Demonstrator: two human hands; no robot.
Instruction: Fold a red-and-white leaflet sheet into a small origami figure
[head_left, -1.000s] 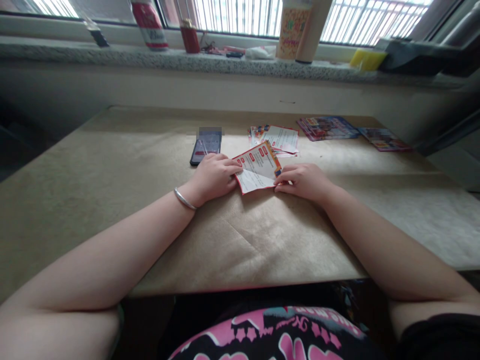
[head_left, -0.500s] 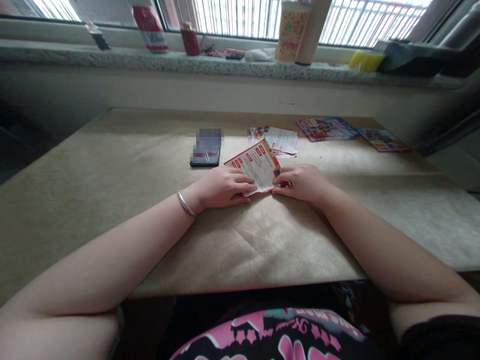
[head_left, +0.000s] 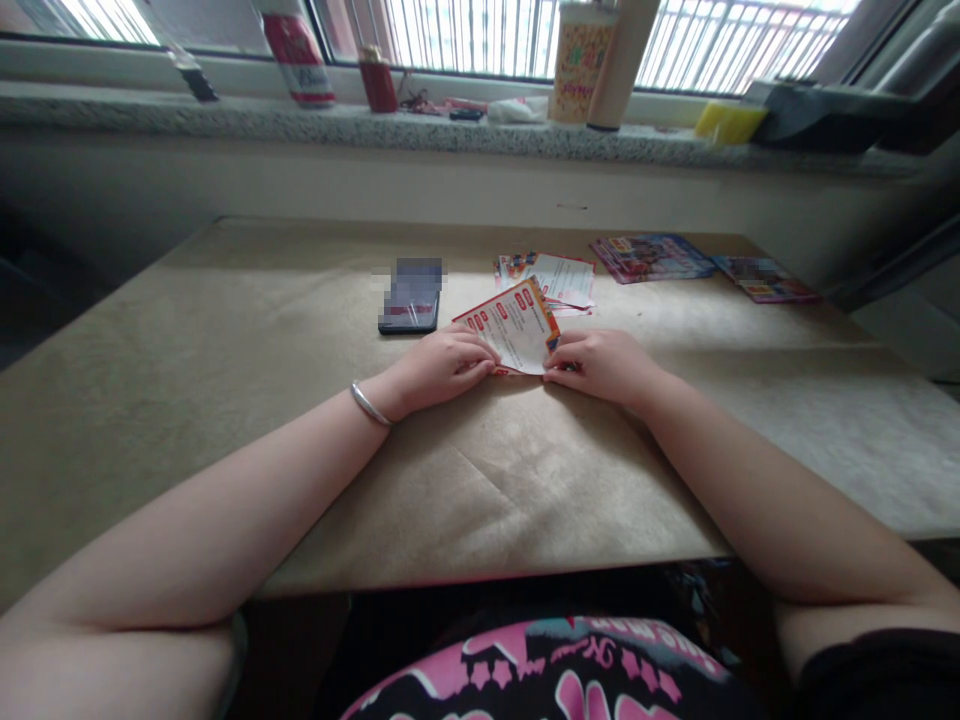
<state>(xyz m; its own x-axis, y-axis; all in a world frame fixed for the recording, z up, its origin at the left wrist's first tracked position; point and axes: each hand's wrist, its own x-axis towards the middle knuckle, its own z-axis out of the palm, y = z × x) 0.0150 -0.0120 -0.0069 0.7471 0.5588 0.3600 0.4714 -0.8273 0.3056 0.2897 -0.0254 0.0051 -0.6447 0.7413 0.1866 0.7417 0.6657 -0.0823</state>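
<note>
A printed paper sheet (head_left: 517, 325), white with red labels and an orange-red border, lies tilted on the table between my hands. My left hand (head_left: 448, 370), below a silver bangle (head_left: 369, 404), pinches its lower left edge. At the lower right corner, my right hand (head_left: 600, 368) grips the sheet between thumb and fingers. The near edge looks bent up or folded. Just behind it rests a loose pile of similar printed sheets (head_left: 562, 278). A dark smartphone (head_left: 411, 297), its screen blurred, lies to the left of the pile.
Glossy colourful cards (head_left: 652, 257) lie at the back right, with another small stack (head_left: 765, 279) beside them. On the stone windowsill (head_left: 420, 130) stand a red can (head_left: 298, 55), a red lighter (head_left: 377, 82), a patterned cup (head_left: 583, 65) and a yellow item (head_left: 729, 122).
My left fingers have drawn back from lying flat on the sheet to pinching its near edge. That edge now sits slightly farther from me. The right hand stays nearly still.
</note>
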